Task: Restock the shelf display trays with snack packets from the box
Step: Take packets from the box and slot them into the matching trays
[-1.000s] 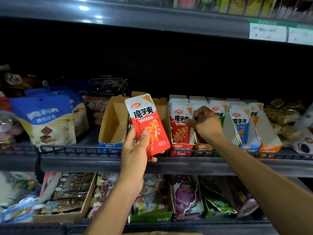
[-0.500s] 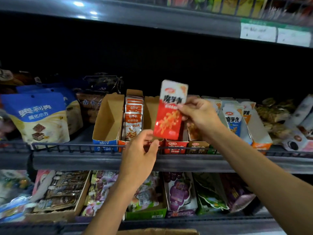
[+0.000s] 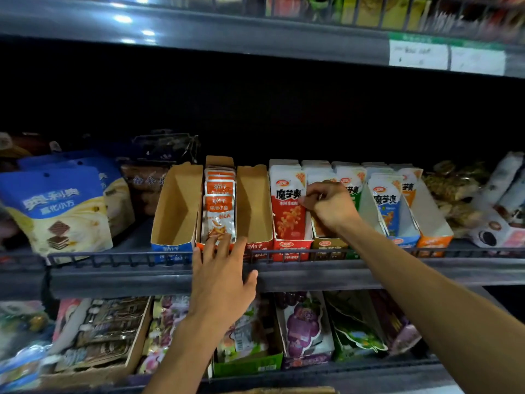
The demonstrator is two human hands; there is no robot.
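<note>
A row of cardboard display trays stands on the middle shelf [image 3: 312, 275]. A red snack packet [image 3: 287, 211] stands upright at the front of the red tray [image 3: 291, 247]. My right hand [image 3: 331, 207] has curled fingers that pinch this packet's right edge, above the brown tray [image 3: 328, 245]. My left hand [image 3: 221, 277] is open in front of the orange tray, with straight fingertips touching the bottom of the front orange packet [image 3: 218, 211]. On either side of that tray stand two empty trays, a blue-fronted one [image 3: 176, 206] and a red-fronted one [image 3: 254, 206].
Blue and orange trays [image 3: 397, 240] with packets stand to the right. Blue biscuit bags [image 3: 59, 209] fill the left of the shelf behind a low wire rail [image 3: 113, 258]. The shelf below holds candy bags [image 3: 304, 328]. A cardboard edge [image 3: 284, 390] shows at the bottom.
My right hand has carried the red packet down and right, and it now stands in the red tray. My left hand has let go and moved to the orange tray's front.
</note>
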